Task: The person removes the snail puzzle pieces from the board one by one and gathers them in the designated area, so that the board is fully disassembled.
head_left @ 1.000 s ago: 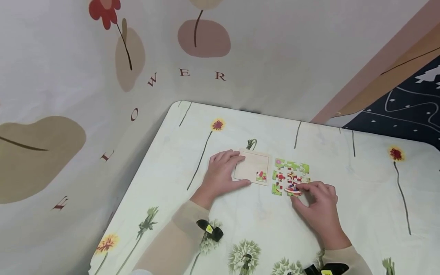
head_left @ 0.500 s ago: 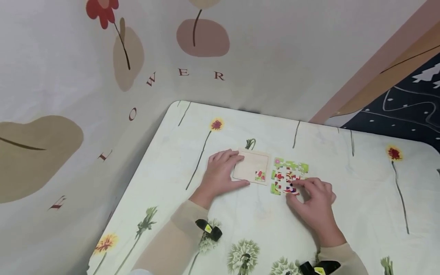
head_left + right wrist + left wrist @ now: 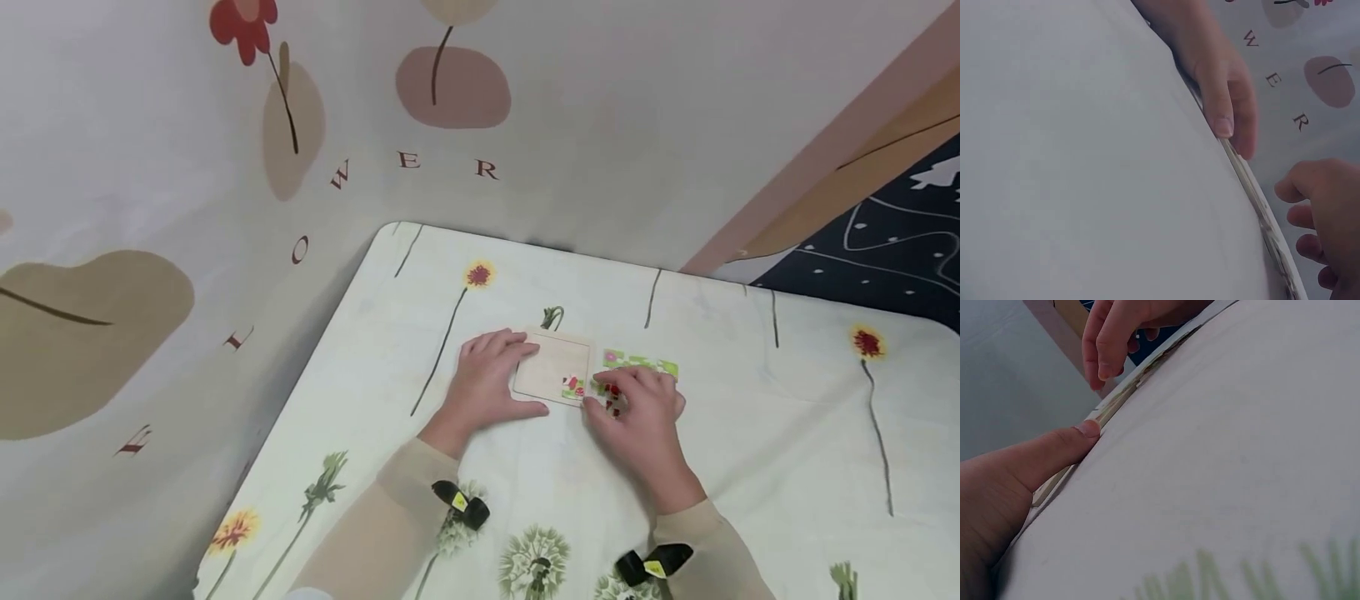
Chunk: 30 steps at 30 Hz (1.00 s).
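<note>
A square wooden puzzle tray (image 3: 551,367) lies flat on the table, with one printed jigsaw piece (image 3: 573,386) in its lower right corner. My left hand (image 3: 491,379) holds the tray at its left side, thumb (image 3: 1088,430) against the front edge and fingers over the far left corner. Just right of the tray lies a group of loose jigsaw pieces (image 3: 639,361), green and red, partly hidden by my right hand (image 3: 637,421). That hand is over them with thumb and forefinger close together near the tray's right edge; I cannot tell whether a piece is between them.
A white tablecloth (image 3: 787,442) with printed flowers covers the table. Fabric printed with letters and shapes (image 3: 600,125) hangs behind and to the left. Both wrists wear black straps (image 3: 654,565).
My right hand has moved left from the right side of the loose pieces to beside the tray, covering several of them. My left hand keeps its place on the tray.
</note>
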Tool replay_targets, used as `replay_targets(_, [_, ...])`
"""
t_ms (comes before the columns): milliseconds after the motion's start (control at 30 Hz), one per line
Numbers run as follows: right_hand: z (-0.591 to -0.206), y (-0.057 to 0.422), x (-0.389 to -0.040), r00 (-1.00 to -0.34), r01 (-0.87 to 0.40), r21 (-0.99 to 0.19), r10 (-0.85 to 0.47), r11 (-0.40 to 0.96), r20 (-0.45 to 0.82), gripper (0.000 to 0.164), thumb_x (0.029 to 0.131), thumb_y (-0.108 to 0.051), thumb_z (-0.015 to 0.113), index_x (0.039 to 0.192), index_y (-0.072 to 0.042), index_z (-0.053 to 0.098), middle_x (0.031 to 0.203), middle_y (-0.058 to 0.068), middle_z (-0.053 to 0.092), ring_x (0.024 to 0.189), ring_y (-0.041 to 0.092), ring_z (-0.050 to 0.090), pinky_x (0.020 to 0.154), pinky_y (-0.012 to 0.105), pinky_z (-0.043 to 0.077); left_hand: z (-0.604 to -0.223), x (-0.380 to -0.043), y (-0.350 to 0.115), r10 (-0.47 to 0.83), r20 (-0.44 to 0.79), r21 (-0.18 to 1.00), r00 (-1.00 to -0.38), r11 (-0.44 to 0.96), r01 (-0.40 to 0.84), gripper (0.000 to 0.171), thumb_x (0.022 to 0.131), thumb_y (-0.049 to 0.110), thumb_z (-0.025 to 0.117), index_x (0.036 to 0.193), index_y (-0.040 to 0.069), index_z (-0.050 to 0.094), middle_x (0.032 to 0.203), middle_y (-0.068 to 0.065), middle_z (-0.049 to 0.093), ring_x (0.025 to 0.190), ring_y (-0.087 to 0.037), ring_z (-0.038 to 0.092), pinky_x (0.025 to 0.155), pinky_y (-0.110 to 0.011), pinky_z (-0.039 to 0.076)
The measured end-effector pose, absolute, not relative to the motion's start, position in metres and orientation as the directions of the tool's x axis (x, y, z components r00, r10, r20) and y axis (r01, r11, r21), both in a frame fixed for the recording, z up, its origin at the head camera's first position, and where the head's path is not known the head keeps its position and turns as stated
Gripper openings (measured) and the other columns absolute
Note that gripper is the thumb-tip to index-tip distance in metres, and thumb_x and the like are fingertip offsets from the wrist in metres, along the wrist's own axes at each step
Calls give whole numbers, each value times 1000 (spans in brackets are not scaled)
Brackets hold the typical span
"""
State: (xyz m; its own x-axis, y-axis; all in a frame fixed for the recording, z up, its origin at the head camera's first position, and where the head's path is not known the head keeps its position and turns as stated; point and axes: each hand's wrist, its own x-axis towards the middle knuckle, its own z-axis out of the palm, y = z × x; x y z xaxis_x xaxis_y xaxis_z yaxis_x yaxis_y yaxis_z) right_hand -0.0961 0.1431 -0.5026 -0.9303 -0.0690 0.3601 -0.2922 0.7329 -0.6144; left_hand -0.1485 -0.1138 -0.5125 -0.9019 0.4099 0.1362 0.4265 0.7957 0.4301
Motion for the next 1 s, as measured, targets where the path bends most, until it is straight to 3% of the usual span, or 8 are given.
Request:
replay_targets(233, [-501,138,-103,-940,-313,-559,-164,768,300,45,86,-32,87,126,-11,78,135,17,60,120,45,41,100,70,20,-510,-150,-109,423,145,427,-894,789,442,91,75,71,86,149,24,63,159,2,51,150,-22,39,119,-53,28])
replay_targets(433, [-498,136,-106,-942,-327,-535,-224,779,250,47,89,-30,86,132,-13,76,133,18,57,123,47,37,100,70,21,-509,-149,-108,423,138,428,-895,790,439,90,75,72,86,148,25,63,160,3,50,150,-22,38,119,-52,28])
replay_targets(767, [-499,130,-109,-955,-289,-588,-188,756,228,40,85,-24,92,121,-13,76,135,19,54,126,48,35,104,70,16,-509,-149,-111,413,146,433,-899,791,433,87,74,71,87,145,25,65,158,1,51,148,-23,41,118,-53,29])
replay_targets(1000, [-505,128,-104,-906,-395,-546,-215,739,365,45,82,-18,92,124,-15,77,118,6,76,127,44,48,102,70,19,-510,-146,-113,411,161,438,-897,785,438,86,74,70,88,143,24,67,157,0,52,147,-24,41,118,-54,29])
